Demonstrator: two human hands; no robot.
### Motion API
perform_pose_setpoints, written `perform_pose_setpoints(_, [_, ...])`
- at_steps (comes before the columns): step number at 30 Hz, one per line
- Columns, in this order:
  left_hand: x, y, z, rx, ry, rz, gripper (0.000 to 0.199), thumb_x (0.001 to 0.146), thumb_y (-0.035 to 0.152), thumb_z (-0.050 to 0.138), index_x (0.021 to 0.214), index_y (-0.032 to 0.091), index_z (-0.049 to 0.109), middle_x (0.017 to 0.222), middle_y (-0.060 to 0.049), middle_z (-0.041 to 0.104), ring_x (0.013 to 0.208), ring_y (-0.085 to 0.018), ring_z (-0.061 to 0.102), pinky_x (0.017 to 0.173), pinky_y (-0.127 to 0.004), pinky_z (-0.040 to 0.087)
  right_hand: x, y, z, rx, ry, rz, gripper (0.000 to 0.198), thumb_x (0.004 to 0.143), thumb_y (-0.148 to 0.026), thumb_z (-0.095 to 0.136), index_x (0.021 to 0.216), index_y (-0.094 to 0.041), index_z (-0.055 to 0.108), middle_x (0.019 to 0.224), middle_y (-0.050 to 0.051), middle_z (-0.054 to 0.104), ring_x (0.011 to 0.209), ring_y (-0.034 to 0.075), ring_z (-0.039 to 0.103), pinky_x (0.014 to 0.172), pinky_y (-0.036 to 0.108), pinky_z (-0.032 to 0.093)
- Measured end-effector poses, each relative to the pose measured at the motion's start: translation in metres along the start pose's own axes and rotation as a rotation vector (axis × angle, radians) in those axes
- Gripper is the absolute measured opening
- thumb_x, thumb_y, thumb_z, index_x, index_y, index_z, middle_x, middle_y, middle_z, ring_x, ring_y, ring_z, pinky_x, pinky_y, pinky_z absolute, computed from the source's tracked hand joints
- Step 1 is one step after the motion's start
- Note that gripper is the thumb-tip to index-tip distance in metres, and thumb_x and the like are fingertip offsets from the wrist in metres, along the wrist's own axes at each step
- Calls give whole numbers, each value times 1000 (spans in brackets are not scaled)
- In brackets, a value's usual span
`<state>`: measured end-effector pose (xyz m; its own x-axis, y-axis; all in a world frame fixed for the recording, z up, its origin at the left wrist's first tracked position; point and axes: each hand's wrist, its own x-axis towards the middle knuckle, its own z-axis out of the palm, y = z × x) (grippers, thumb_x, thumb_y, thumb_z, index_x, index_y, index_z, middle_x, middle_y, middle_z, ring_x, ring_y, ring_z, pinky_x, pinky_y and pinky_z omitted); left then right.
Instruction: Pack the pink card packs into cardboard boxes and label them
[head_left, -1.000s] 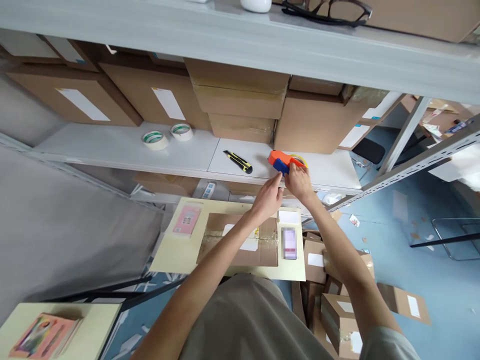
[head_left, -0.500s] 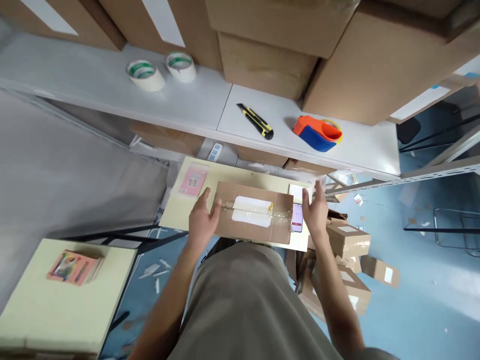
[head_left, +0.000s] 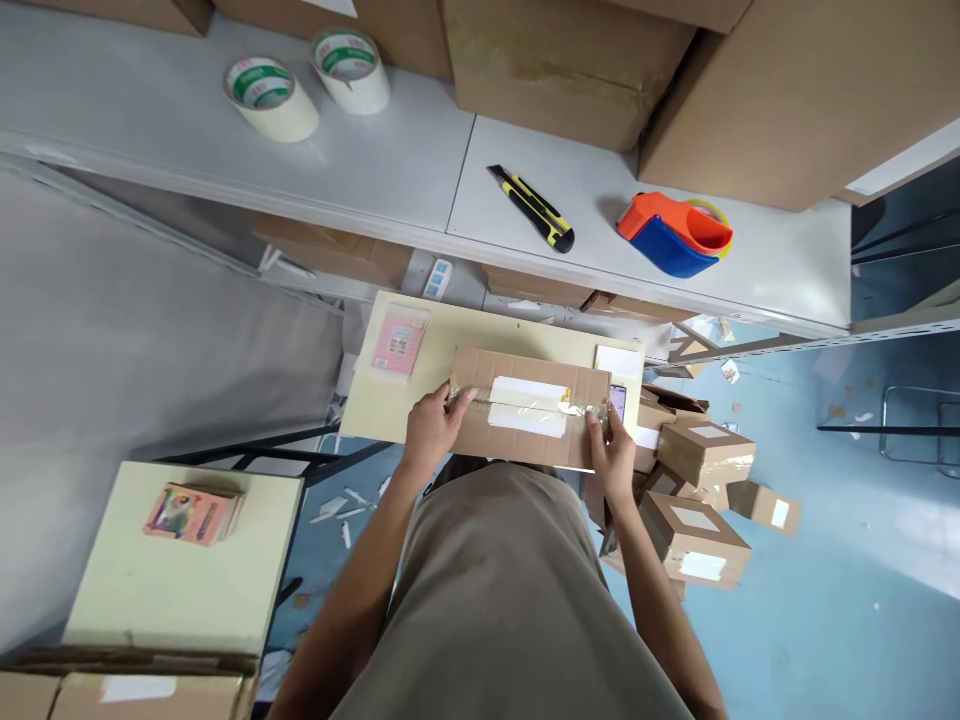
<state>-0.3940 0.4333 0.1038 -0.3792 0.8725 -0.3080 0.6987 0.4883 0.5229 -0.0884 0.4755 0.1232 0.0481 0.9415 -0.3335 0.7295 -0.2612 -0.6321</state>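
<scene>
A taped cardboard box (head_left: 480,440) with a white label across its seam lies in front of me over the small cream table (head_left: 435,400). My left hand (head_left: 435,425) grips its left end, thumb on top. At the opposite end my right hand (head_left: 613,450) holds on the same way, thumb on the tape. Fingers under the box are hidden. Just beyond the right hand a phone (head_left: 618,400) shows partly, beside a white card (head_left: 617,361). A pink booklet (head_left: 400,343) in clear wrap lies on the table's left part.
On the grey shelf (head_left: 390,180) ahead are two tape rolls (head_left: 274,105), a yellow-black utility knife (head_left: 532,208) and an orange-blue tape dispenser (head_left: 675,235). Large cartons (head_left: 555,75) stand behind. Several boxes (head_left: 705,450) pile on the floor at right. Booklets (head_left: 193,513) sit on the left table.
Both hands were apart from the box with fingers spread; now they have closed on its two ends. The view has shifted somewhat, so the shelf appears higher.
</scene>
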Motion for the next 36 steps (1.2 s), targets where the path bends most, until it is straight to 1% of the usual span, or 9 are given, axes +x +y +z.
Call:
perform_pose_setpoints(6, [2,-14,-9,-27,-7,57,41,112,46,43,99,22,73,91,-13,78,90,-29,74,73,-30,44,-1,6,-3,154,25,-17,91,103,-76,41,153,-3,64,138,25,75,131,37,68,103,46,58])
perform_pose_setpoints(9, [-2,-19,-24,-107,-8,110,43,112,48,40,102,22,72,94,-12,77,94,-29,73,78,-31,49,-13,-2,-11,200,21,-33,82,104,-72,47,152,-8,66,133,19,78,132,37,67,107,47,57])
perform_pose_setpoints(14, [-4,-38,-42,-273,22,199,39,106,53,48,115,23,71,120,-12,72,109,-26,71,90,-33,59,-26,-6,-16,130,144,-128,59,103,-63,58,139,-20,76,141,18,69,128,32,67,106,47,59])
perform_pose_setpoints(18, [4,-62,-27,-388,-44,141,33,98,46,57,113,21,71,119,-11,69,94,-21,75,85,-32,63,-20,9,0,169,34,-150,55,103,-62,55,127,-18,77,130,17,67,111,26,71,95,41,64])
perform_pose_setpoints(23, [8,-98,15,-517,-171,-67,35,83,43,70,110,21,74,120,-12,78,99,-26,81,91,-37,65,-13,42,32,117,-135,-111,53,105,-56,41,106,-15,76,112,16,71,98,23,69,80,35,64])
perform_pose_setpoints(27, [6,-125,44,-663,-356,-234,39,74,45,75,103,19,77,105,-11,83,99,-31,81,87,-43,67,-14,69,46,21,-243,-88,43,101,-40,39,96,-16,74,100,14,75,95,23,71,81,32,62])
perform_pose_setpoints(30, [16,-136,51,-669,-446,-280,38,75,45,71,99,17,78,103,-13,84,98,-31,81,89,-44,66,-7,83,46,-25,-308,-75,36,97,-32,43,96,-15,74,103,15,78,99,24,74,89,34,61])
perform_pose_setpoints(33, [43,-133,46,-658,-342,-265,44,76,45,71,108,15,79,123,-19,81,116,-33,78,99,-46,63,17,87,43,-2,-235,-43,37,97,-35,47,109,-14,76,116,19,80,104,26,76,95,37,61])
perform_pose_setpoints(36, [76,-115,37,-677,-157,-196,54,81,44,73,128,18,74,148,-20,70,134,-32,69,107,-45,59,52,80,44,75,-84,-34,48,97,-53,55,117,-16,76,126,22,79,103,30,76,89,42,62])
